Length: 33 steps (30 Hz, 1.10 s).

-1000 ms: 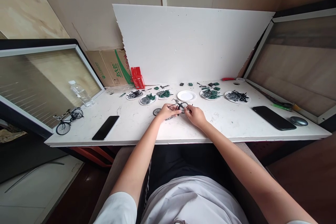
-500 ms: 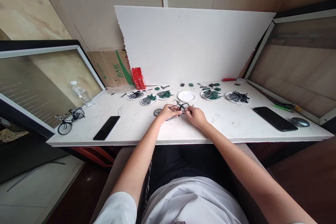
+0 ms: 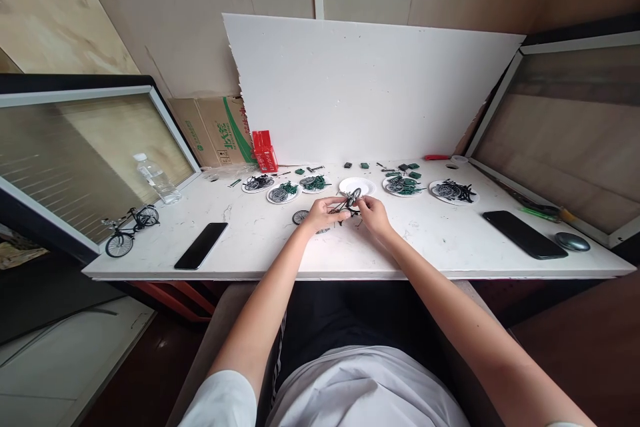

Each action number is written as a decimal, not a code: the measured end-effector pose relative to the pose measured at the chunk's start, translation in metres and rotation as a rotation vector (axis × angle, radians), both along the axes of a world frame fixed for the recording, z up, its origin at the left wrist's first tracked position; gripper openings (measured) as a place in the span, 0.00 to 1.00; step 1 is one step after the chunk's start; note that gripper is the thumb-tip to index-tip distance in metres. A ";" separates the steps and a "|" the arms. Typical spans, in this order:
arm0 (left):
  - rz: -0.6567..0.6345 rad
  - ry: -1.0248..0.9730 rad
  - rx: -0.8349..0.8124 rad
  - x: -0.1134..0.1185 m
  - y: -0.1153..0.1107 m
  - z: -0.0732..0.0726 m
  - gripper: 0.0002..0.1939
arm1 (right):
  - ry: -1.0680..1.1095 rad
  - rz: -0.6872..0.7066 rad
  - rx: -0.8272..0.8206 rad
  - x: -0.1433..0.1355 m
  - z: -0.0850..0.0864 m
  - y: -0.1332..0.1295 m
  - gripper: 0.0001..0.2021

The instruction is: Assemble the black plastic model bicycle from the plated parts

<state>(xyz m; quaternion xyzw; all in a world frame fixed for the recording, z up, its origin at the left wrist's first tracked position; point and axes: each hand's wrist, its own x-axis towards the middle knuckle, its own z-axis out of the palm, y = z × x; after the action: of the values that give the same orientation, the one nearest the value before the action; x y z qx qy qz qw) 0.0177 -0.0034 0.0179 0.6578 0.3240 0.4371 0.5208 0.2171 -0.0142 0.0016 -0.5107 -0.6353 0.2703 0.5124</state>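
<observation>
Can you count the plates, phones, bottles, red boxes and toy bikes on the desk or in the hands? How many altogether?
White plates: 6
Phones: 2
Bottle: 1
Red box: 1
Standing toy bike: 1
Part-built toy bike, in the left hand and right hand: 1
Total: 12

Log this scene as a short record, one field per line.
left hand: holds a small model bike
right hand: fingers at the bike's wheel
beside left hand: loose wheel
table, left end: second model bike, bottle, phone
table, right end: black phone-like slab, rounded grey object
far side: red box, plates of parts
</observation>
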 end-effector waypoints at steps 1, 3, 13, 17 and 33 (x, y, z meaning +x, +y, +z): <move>-0.010 -0.030 -0.027 -0.001 -0.001 0.003 0.37 | 0.032 0.002 -0.002 -0.002 0.002 0.002 0.24; -0.056 -0.073 -0.090 -0.004 -0.006 0.010 0.39 | 0.080 0.023 -0.007 -0.007 0.005 0.007 0.27; 0.000 -0.371 -0.185 -0.011 -0.004 0.017 0.26 | 0.401 0.240 -0.144 -0.028 0.013 0.033 0.27; 0.034 -0.363 -0.172 -0.008 0.004 0.009 0.23 | 0.564 0.428 -0.184 -0.032 0.011 0.035 0.26; 0.044 -0.326 -0.143 -0.009 0.005 0.005 0.25 | 0.618 0.437 -0.242 -0.031 0.004 0.018 0.24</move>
<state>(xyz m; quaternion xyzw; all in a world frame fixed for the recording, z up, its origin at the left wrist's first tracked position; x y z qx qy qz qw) 0.0092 0.0013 0.0233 0.5324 0.2799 0.5252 0.6020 0.1861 0.0038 0.0058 -0.3148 -0.5085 0.5867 0.5460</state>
